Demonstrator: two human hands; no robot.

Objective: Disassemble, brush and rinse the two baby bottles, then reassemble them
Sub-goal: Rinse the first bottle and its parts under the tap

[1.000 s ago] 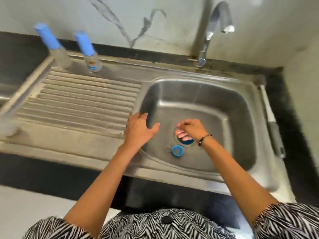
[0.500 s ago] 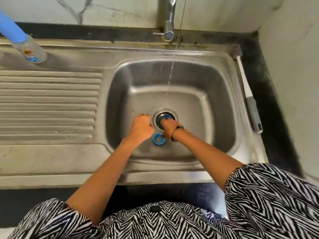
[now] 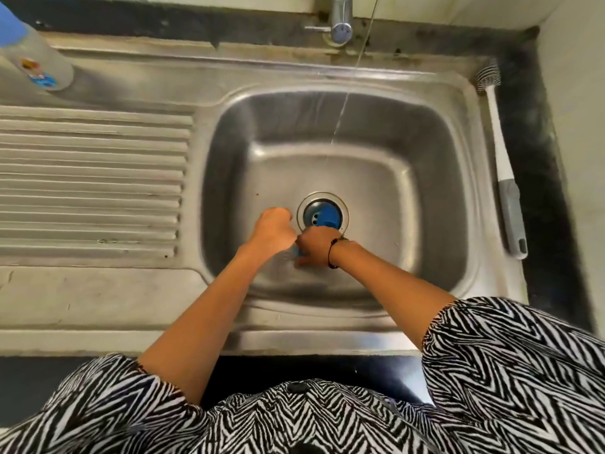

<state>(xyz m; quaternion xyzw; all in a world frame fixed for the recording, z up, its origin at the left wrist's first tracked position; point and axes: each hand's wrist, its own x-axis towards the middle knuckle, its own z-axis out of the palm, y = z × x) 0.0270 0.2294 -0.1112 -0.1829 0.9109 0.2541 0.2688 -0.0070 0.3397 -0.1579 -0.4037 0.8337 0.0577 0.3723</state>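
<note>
A blue bottle part [image 3: 322, 217] lies in the drain of the steel sink [image 3: 435, 178]. Just in front of the drain, my right hand [image 3: 317, 245] curls over a blue screw ring [image 3: 298, 252] on the basin floor; motion blur hides the exact grip. My left hand [image 3: 273, 228] is a loose fist beside it, touching the right hand, and nothing shows in it. One baby bottle [image 3: 36, 65] with a blue cap stands at the back left of the drainboard. A white and grey bottle brush [image 3: 502, 178] lies along the sink's right rim.
The tap [image 3: 340, 26] at the back runs a thin stream of water into the basin. The ribbed drainboard [image 3: 91, 178] stretches to the left. A wall closes the right side beyond the black counter strip.
My right hand pulled back from the drain onto the blue ring, uncovering the blue part in the drain. My left hand stayed curled beside it. The view has tilted further down.
</note>
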